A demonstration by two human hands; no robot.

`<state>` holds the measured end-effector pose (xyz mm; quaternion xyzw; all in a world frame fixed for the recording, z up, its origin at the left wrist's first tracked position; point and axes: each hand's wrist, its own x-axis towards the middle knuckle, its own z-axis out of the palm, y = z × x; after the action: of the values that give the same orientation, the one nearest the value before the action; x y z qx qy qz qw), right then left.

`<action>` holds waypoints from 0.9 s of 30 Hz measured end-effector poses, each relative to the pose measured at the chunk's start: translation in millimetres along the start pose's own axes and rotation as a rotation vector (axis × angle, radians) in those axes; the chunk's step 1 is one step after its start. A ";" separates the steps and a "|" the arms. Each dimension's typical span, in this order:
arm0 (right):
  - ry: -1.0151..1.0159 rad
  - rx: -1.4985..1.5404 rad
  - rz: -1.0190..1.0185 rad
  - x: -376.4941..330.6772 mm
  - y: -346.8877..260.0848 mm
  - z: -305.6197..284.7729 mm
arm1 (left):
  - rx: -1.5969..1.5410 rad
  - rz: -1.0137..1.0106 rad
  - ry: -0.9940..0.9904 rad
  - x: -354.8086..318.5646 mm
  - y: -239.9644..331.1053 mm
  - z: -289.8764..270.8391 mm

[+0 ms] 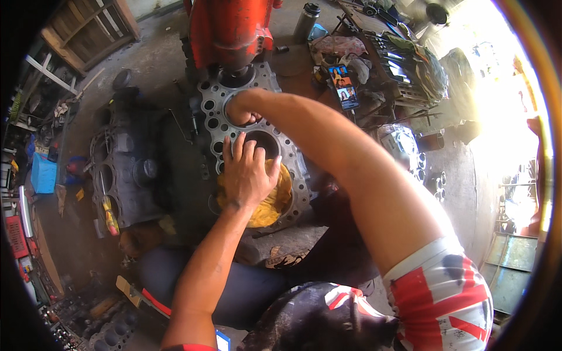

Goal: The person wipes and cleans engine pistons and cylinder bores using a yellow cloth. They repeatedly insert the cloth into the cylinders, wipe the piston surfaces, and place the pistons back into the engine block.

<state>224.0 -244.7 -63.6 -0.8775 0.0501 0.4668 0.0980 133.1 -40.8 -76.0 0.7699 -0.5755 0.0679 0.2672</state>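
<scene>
A grey metal engine block with a row of large cylinder bores stretches away in front of me. My left hand rests open on its top face, fingers spread beside one bore. Beneath and around that hand, a crumpled yellow cloth fills the nearest bore. Reaching in from the right, my right hand is dipped into a bore farther along. Its fingers are curled and partly hidden by the bore wall, so whatever they may hold does not show. A red machine stands over the far end of the block.
Left of the block lies another, darker engine block, with a yellow-handled screwdriver on it. To the right, a lit phone leans near a cluttered tool stand. A dark bottle stands at the back.
</scene>
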 end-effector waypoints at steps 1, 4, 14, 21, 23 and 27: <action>-0.014 0.054 0.022 -11.5 -1.3 -7.0 | 0.007 0.023 0.042 -0.3 0.6 0.5; -0.060 0.146 0.033 -41.0 -6.1 -27.6 | -0.054 0.029 0.016 -2.1 2.0 1.4; 0.110 0.064 -0.003 -40.5 -10.1 -15.4 | -0.007 0.120 0.007 -2.1 2.8 -0.8; 0.038 -0.098 -0.054 23.0 3.8 10.4 | -0.028 0.160 0.013 -0.4 -0.2 4.3; 0.114 -0.068 -0.022 44.0 12.2 23.0 | -0.038 0.149 -0.003 -0.6 -1.5 5.7; 0.093 -0.007 0.042 79.2 20.4 36.9 | -0.055 0.157 0.012 -1.2 -3.8 7.3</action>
<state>234.8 -256.2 -152.0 -0.8973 0.0712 0.4277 0.0826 134.8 -42.6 -84.0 0.7143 -0.6343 0.0775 0.2855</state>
